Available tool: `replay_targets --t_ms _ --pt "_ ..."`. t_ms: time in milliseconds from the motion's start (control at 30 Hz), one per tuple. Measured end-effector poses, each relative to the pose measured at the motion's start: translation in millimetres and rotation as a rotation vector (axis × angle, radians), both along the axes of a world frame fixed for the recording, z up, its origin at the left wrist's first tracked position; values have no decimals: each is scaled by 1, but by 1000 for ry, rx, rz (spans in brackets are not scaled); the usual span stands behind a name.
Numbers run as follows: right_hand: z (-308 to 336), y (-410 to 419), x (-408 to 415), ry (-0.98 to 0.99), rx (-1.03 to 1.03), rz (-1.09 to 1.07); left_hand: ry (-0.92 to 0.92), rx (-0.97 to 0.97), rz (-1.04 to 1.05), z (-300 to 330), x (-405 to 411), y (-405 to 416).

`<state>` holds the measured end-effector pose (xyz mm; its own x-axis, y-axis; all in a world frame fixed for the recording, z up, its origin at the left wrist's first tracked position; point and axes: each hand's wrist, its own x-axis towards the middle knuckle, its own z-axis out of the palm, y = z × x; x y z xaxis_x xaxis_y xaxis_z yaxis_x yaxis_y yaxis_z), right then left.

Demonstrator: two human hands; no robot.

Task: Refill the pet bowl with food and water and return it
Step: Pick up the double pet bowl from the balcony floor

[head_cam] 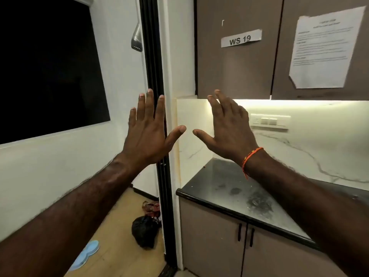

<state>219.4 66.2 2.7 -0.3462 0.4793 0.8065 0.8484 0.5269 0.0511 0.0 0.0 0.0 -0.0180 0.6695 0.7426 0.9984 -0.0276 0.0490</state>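
Both hands are raised in front of the camera, backs toward it: the left hand (147, 132) and the right hand (229, 130) are spread flat, fingers extended, nothing held. The light blue pet bowl (85, 256) is seen on the wooden floor at lower left, near a black bag (144, 230). The dark counter (235, 190) is seen below the right wrist.

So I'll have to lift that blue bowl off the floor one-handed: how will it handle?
The blue bowl looks like thin moulded plastic, so probably light and stiff. Its low, flat double shape suggests it won't tip or roll, though it may slide on the smooth floor. Both hands are empty.
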Motion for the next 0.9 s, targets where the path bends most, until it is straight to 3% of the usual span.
replay_targets --t_ms 900 --pt "-64 36 -226 -47 -153 386 -31 -50 404 -69 -196 -43"
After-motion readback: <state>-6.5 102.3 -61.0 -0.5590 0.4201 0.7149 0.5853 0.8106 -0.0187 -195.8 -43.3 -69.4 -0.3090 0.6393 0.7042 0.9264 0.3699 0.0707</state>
